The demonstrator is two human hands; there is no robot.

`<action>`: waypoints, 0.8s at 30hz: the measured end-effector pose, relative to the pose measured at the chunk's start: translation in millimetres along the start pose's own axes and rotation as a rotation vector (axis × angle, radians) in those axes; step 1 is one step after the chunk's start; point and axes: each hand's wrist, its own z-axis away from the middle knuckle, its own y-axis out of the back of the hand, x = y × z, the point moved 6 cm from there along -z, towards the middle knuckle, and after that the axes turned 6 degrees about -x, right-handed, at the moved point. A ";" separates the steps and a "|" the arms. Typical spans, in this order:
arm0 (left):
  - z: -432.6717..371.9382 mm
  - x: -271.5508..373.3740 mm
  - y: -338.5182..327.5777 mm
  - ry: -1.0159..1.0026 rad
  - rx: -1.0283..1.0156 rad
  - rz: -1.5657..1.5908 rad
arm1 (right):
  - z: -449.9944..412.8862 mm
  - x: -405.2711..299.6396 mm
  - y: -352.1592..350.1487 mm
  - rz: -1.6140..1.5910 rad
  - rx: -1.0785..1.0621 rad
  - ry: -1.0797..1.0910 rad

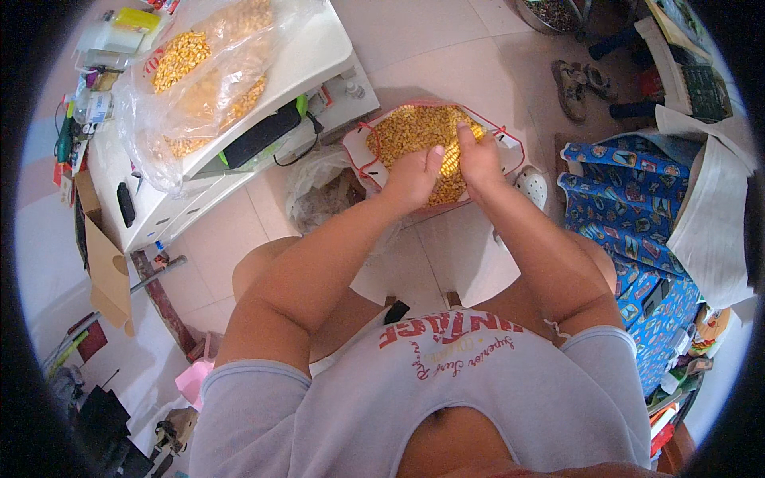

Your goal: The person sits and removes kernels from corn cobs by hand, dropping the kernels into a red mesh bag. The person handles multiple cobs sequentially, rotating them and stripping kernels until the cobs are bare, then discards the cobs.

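Between my two hands is an ear of yellow corn [452, 156], held at a slant above a bag of loose kernels. My right hand [482, 160] wraps its right side, with the thumb lying near the upper end. On the other side my left hand [415, 174] closes around the lower part, thumb against the kernel rows. Below them the open white bag [510, 152] has a red rim and red cord handles. Loose corn kernels [401, 130] fill much of its opening. My fingers' undersides are hidden.
Left of the bag, a clear plastic bag [305, 206] sits on the floor. A white table [317, 48] carries a plastic bag of kernels [182, 57]. To the right are a white clog [531, 186], brown shoes [571, 89] and blue patterned fabric [621, 191].
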 end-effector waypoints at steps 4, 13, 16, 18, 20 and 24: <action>-3.9 -16.0 -9.6 0.048 -0.029 0.118 | 0.3 -4.2 0.7 0.050 -0.007 0.104; -2.3 -26.7 -17.8 0.330 -0.059 0.479 | 10.6 -36.3 3.2 0.163 -0.071 0.266; 0.4 -13.2 -10.1 0.369 -0.050 0.538 | 6.7 -32.6 4.2 0.169 -0.074 0.240; -1.8 -9.0 -5.4 0.297 -0.041 0.492 | 3.4 -28.3 2.3 0.205 -0.093 0.209; -4.9 -3.2 -3.3 0.198 -0.057 0.421 | 2.0 -26.0 0.6 0.237 -0.105 0.207; -6.8 -10.7 -13.3 0.104 -0.168 0.356 | 7.4 -28.8 -5.8 0.236 -0.121 0.196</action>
